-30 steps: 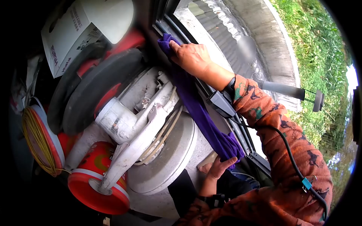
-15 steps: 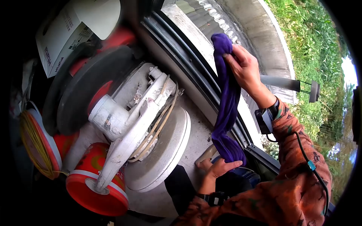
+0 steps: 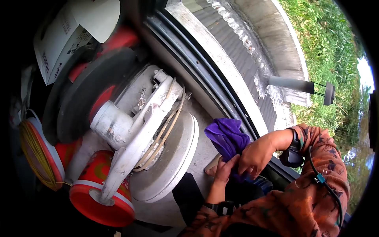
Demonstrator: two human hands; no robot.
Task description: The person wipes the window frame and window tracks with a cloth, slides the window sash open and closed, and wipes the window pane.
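Purple fabric cloth point(image 3: 224, 134), bunched beside the dark metal window frame point(image 3: 205, 73) | left hand point(image 3: 224, 170) and right hand point(image 3: 259, 155), 2 grips closed on its gathered end | likely light, limp, unbreakable; best held by bunched folds

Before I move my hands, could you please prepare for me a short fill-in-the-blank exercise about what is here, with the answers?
The left hand and the right hand hold a cloth whose colour is ____.
The bucket is mainly ____ in colour.
In the picture, the coiled wire is to the ____ of this bucket.
The plants outside are ____.

Missing words: purple; red; left; green.
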